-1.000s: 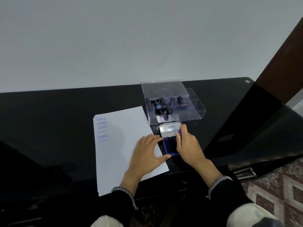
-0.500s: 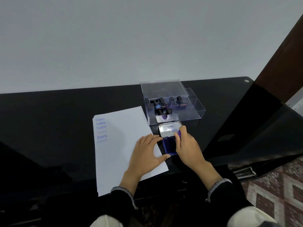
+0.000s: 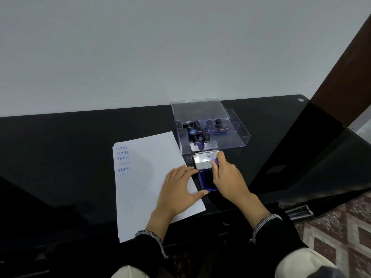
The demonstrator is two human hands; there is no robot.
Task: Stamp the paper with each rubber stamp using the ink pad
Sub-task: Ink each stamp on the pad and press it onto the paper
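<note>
A white sheet of paper (image 3: 144,177) lies on the black table with several blue SAMPLE imprints (image 3: 123,160) down its left edge. To its right an open ink pad (image 3: 205,180) shows its blue pad, its silver lid (image 3: 203,161) tipped up behind. My right hand (image 3: 228,177) grips a purple-handled stamp (image 3: 216,161) over the pad. My left hand (image 3: 178,189) rests flat on the paper's right edge, thumb touching the pad's front corner. More stamps (image 3: 197,130) with black handles sit in a clear box.
The clear plastic box (image 3: 230,135) with its raised lid stands just behind the ink pad. The glossy black table (image 3: 60,157) ends at a white wall. A dark wooden panel (image 3: 345,63) rises at the right, with patterned floor tiles (image 3: 341,237) below.
My right hand has shifted slightly on the ink pad with the stamp. My left hand stays on the paper.
</note>
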